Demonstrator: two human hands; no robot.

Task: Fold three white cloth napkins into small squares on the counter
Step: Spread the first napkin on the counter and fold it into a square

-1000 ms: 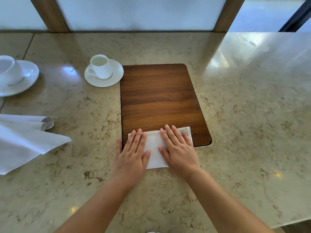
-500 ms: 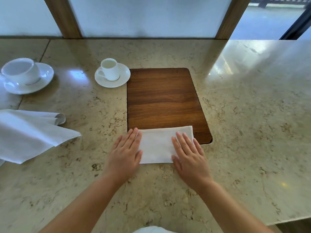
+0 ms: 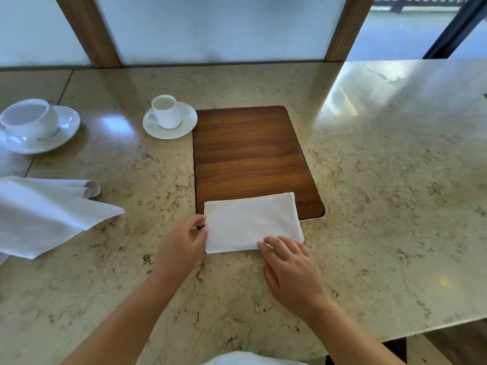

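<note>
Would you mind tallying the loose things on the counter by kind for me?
Napkins: 2 (folded napkin, loose napkin)
Cups: 2 (small cup, large cup)
Saucers: 2 (small saucer, large saucer)
Total: 6

You have one view only — a wide-angle camera on your head, tilted forward and down across the marble counter [image 3: 382, 180]. It sits close above your forearms, which enter from the bottom edge, and faces the frosted window panels [image 3: 216, 27] beyond the counter's far edge — straight lines bow near the borders.
</note>
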